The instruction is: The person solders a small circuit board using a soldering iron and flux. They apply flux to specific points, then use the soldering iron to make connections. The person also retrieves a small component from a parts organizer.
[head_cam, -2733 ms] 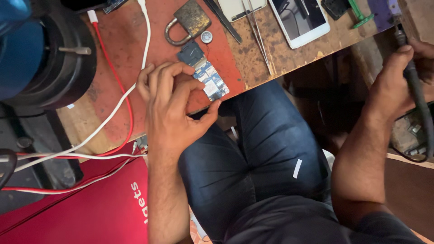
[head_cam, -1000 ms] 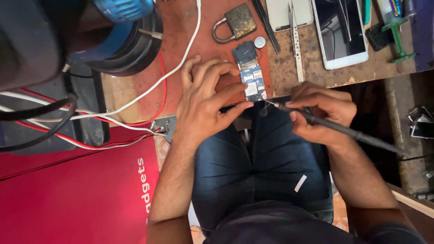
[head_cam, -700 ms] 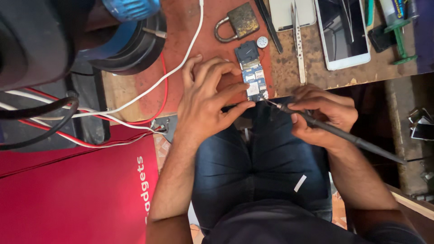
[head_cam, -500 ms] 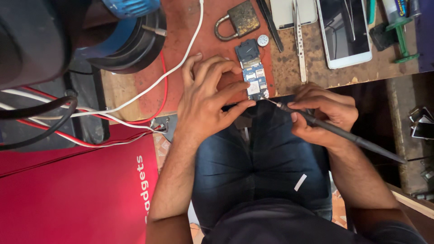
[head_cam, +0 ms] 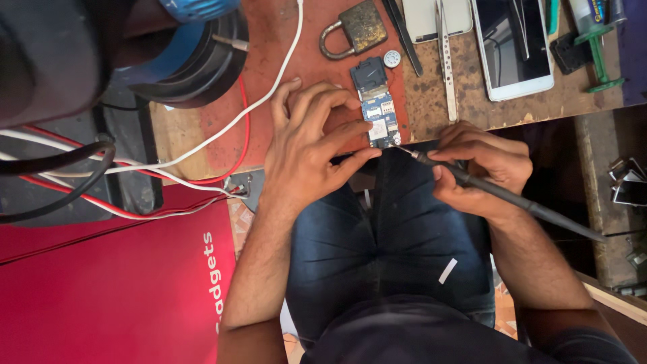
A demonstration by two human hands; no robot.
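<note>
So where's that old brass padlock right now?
In the head view the padlock lies on the red mat at the top, just left of the circuit board, above the left hand.

Dark blue jeans, dark top, arms apparently sleeveless.
</note>
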